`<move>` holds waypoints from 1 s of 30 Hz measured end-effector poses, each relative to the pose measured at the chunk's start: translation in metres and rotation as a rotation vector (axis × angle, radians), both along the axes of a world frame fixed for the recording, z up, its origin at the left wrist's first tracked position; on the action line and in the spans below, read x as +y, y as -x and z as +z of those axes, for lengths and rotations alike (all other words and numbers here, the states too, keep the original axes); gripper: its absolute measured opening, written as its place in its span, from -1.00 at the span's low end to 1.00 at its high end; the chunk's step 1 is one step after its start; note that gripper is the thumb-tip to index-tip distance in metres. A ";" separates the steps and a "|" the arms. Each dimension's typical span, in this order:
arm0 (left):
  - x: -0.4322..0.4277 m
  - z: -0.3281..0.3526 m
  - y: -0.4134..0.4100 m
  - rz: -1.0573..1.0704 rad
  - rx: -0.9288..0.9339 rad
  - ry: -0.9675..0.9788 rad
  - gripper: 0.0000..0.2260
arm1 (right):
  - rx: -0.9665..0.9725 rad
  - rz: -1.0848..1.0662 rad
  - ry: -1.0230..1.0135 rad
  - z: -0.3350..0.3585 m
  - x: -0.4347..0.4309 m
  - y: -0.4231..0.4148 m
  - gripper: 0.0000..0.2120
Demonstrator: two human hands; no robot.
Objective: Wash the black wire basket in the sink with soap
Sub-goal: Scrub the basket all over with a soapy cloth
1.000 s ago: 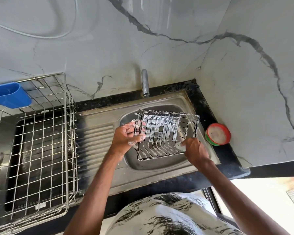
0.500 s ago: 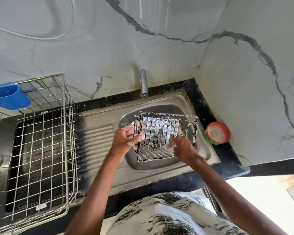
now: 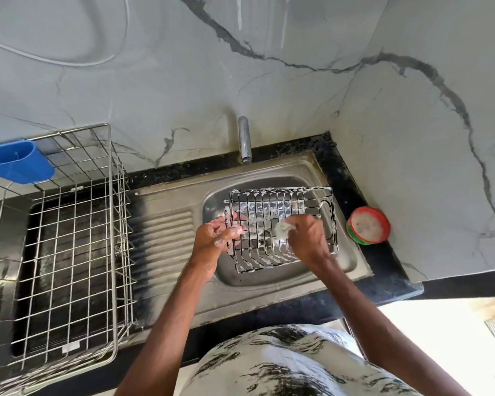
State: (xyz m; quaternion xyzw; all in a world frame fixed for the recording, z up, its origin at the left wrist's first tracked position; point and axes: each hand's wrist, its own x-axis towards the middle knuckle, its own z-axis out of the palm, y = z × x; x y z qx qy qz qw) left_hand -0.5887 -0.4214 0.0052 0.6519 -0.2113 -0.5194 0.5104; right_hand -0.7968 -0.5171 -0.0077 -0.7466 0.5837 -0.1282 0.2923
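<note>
The black wire basket (image 3: 272, 204), streaked with white foam, is held tilted over the steel sink bowl (image 3: 212, 204). My left hand (image 3: 215, 234), soapy, grips the basket's left edge. My right hand (image 3: 307, 238) is closed on a small foamy scrubber (image 3: 282, 227) and presses it against the basket's inner wires near the middle. A round red and green soap tub (image 3: 367, 225) with white soap sits on the black counter just right of the sink.
The tap (image 3: 245, 140) stands behind the bowl, with no water seen running. A large steel wire dish rack (image 3: 69, 238) with a blue plastic holder (image 3: 15, 161) fills the left counter. The ribbed drainboard (image 3: 166, 241) lies between rack and bowl. Marble walls close in behind and to the right.
My right hand has moved from the basket's lower right corner up and left to its middle, scrubbing. The basket has tipped flatter; my left hand keeps its hold.
</note>
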 end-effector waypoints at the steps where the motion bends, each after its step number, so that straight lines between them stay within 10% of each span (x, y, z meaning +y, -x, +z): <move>1: 0.000 -0.003 -0.001 0.009 0.007 -0.004 -0.28 | 0.084 -0.056 0.016 -0.002 -0.005 0.006 -0.77; 9: -0.003 -0.030 -0.003 0.062 0.049 -0.028 -0.20 | 0.242 0.075 -0.011 -0.005 0.006 -0.007 -0.73; 19: -0.004 -0.021 0.006 0.052 0.129 0.075 -0.44 | -0.097 0.319 -0.078 0.015 0.046 -0.066 -0.78; 30: 0.000 -0.001 0.009 0.075 0.144 0.027 0.00 | 0.134 -0.089 -0.014 -0.003 -0.028 0.008 -0.76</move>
